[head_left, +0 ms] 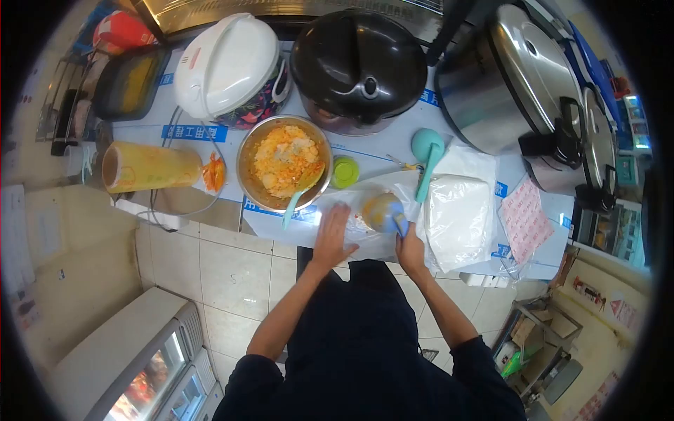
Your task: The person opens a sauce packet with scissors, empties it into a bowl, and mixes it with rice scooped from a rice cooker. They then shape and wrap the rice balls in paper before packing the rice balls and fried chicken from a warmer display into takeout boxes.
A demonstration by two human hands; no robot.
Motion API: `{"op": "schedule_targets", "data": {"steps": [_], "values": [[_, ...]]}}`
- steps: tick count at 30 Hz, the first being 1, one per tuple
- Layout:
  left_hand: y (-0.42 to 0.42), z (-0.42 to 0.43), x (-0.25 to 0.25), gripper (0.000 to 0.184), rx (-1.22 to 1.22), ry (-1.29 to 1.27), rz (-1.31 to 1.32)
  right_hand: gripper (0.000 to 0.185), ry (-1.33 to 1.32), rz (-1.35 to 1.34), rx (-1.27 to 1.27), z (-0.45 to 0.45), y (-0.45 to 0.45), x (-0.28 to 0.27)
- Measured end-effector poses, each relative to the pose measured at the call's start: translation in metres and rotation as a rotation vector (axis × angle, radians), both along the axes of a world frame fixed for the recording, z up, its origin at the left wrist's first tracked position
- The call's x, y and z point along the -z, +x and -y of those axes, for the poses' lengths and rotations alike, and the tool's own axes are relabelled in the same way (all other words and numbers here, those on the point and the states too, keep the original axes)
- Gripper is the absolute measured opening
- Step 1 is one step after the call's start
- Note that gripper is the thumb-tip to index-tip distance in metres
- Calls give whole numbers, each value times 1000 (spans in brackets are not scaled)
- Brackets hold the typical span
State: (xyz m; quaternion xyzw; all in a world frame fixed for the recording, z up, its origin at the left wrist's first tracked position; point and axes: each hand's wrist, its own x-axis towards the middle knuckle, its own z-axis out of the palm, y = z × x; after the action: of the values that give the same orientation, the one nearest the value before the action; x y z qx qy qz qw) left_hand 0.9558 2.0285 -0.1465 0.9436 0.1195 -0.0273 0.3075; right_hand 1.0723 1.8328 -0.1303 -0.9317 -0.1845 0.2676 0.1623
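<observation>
My left hand (333,240) lies flat on a clear plastic sheet (319,223), fingers stretched out. My right hand (409,249) is closed round the blue handle of a rounded blue-grey cup-like utensil (385,212); blur hides its exact kind. The utensil is over the sheet, with orange food showing at its left edge. Beyond my left hand stands a metal bowl (247,184) of orange rice (282,158), a pale teal spoon (298,200) leaning in it. A lime-green round container (345,172) sits beside the bowl.
A teal ladle (425,158) and a stack of white plastic bags (460,217) lie to the right, before a patterned paper (525,221). White (232,63), black (358,70) and steel cookers (491,84) line the back. At left lies a roll of film (151,167).
</observation>
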Motion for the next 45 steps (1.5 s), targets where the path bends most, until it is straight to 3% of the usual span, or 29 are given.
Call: {"op": "schedule_targets", "data": {"steps": [2, 3, 4, 6, 9, 10, 11, 12, 14, 17, 19, 22, 24, 27, 31, 33, 34, 37, 39, 40, 42, 45], "values": [[-28, 22, 24, 84, 24, -155, 118, 36, 311, 95, 34, -20, -3, -25], [-35, 28, 25, 84, 23, -158, 112, 39, 381, 58, -41, -45, -1, -37], [-40, 34, 25, 72, 130, -123, 119, 43, 448, 23, -113, -82, 4, -46], [-39, 40, 22, 47, 234, -121, 154, 45, 358, -40, -199, -149, 9, -57], [-36, 37, 31, 38, 281, -42, 230, 47, 502, -20, -203, -197, 14, -54], [-34, 35, 24, 33, 264, -87, 240, 45, 681, 87, -254, -195, 14, -65], [-36, 33, 28, 33, 270, -86, 240, 43, 860, 196, -306, -192, 12, -71], [-38, 31, 32, 31, 266, -156, 239, 45, 849, 185, -325, -166, 11, -71], [-40, 24, 32, 28, 270, -232, 239, 48, 758, 164, -503, -81, 13, -63], [-36, 12, 9, 24, 205, -304, 222, 45, 493, 291, -514, 18, 14, -67], [-27, 9, -9, 13, 16, -419, 201, 38, 440, 304, -479, 49, 6, -39], [-24, -2, -3, 20, 102, -305, 191, 27, 408, 277, -434, 88, -5, 21], [-34, -14, 7, 33, 248, -213, 68, 18, 424, 263, -420, 97, -10, 21], [-43, -21, 2, 35, 294, -226, 118, 18, 490, 267, -410, 97, -7, 11], [-40, -24, -14, 37, 182, -189, 162, 17, 528, 245, -283, 86, -2, 11], [-50, -31, -3, 35, 378, -102, 9, 15, 356, 120, -523, 103, 1, 33], [-53, -33, -8, 35, 377, -98, 10, 15, 359, 122, -524, 102, 1, 27], [-54, -32, -15, 25, 316, -161, 158, 11, 416, 180, -581, 100, 3, 4], [-50, -25, -9, 17, -101, -435, 224, 9, 710, 254, -265, 79, 4, -9], [-42, -21, -7, 17, -103, -432, 222, 9, 713, 252, -266, 76, 6, -5], [-15, -15, 0, 21, -576, -773, -6, 12, 573, -112, 188, 69, 12, 10], [6, -11, 28, 20, -763, -797, 34, 18, 438, 0, 174, 58, 32, 32]]}}
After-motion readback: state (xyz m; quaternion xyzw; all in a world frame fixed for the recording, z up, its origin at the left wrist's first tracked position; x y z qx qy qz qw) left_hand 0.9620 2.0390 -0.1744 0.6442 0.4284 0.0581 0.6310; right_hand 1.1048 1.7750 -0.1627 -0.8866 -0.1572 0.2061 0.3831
